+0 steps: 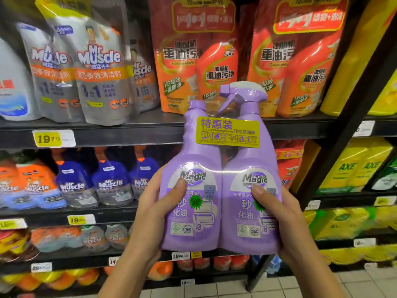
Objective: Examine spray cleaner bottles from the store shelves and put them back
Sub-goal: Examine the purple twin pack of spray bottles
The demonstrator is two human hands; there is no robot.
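A shrink-wrapped twin pack of purple spray cleaner bottles [221, 160] is held upright in front of the shelves. Its right bottle carries a purple trigger sprayer [240, 93]; the left one has only a cap. A yellow promotional label [227, 132] spans both necks. My left hand [154, 209] grips the pack's left side with the thumb on the front label. My right hand [277, 214] grips the right side, its thumb pressed on the other bottle's label. The fingers of both hands are hidden behind the pack.
Black store shelves [96, 132] fill the view. Grey refill pouches [96, 67] and orange refill packs [193, 61] stand on the upper shelf. Blue-capped spray bottles [109, 183] sit below left, yellow packs [354, 168] at right. Tiled floor [214, 289] shows at the bottom.
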